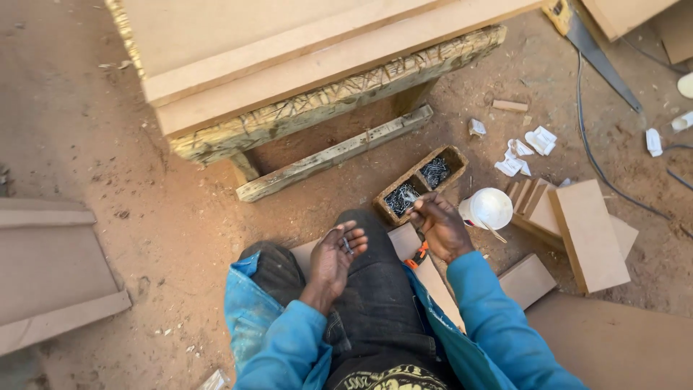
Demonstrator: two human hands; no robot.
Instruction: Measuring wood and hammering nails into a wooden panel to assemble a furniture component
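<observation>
Left hand (339,254), frame centre: palm up, fingers loosely curled, nails (347,246) resting on it. Right hand (437,220) pinches nails at the wooden box (421,183).

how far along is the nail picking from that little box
Done so far: a few nails lie in the open left hand. In hand: the right hand reaches into the two-compartment wooden box, fingers at its near compartment. Left: both compartments remain well stocked with nails.

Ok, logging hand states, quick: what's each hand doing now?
Left hand: open, palm up, a few small nails resting on it.
Right hand: fingers pinched at the nail box; contents unclear.
</observation>
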